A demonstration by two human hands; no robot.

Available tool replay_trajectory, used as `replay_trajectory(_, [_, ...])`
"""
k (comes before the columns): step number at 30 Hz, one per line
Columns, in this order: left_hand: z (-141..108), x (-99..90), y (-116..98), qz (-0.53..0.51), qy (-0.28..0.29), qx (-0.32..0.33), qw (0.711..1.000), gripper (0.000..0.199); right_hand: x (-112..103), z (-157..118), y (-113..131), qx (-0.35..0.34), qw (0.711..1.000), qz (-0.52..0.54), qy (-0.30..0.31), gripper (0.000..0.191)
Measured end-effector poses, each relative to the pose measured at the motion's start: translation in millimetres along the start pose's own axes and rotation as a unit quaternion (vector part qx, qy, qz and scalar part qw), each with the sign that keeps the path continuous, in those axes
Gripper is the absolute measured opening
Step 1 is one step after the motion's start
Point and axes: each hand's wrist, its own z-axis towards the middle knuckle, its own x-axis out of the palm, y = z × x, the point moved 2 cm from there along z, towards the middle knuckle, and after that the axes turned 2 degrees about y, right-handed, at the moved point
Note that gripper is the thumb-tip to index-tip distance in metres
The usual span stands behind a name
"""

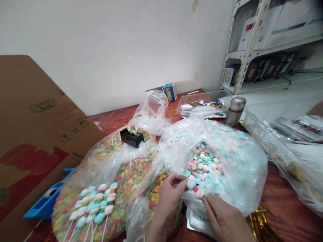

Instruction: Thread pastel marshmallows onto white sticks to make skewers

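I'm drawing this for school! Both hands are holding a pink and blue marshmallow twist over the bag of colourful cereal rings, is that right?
Not quite: the bag is wrong. The head view shows the left hand and right hand holding the pink and blue marshmallow twist over the bag of pastel marshmallows, not cereal rings.

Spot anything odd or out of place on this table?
One thing stands out: a black tape dispenser sits on top of the clear plastic bag of colored cereal rings. It looks oddly placed because it rests on the soft, bulging bag rather than on the wooden table nearby.
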Motion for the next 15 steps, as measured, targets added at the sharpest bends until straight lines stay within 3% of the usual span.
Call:
replay_trajectory(6, [-3.2, 20.3, -9.1, -0.148, 0.048, -0.030, 0.987, 0.025, -12.9, 2.4, -2.7, 0.021, 1.000, 0.011, -0.001, 0.033])
replay_trajectory(11, [-5.7, 48.1, -3.4, -0.279, 0.109, -0.091, 0.950, 0.024, -10.7, 4.8, 0.8, 0.030, 0.999, 0.030, -0.019, 0.032])
replay_trajectory(15, [-1.1, 59.8, 3.7, -0.344, 0.051, -0.093, 0.933, 0.017, -4.3, 3.8, -2.0, 0.057, 0.998, 0.027, 0.005, 0.029])
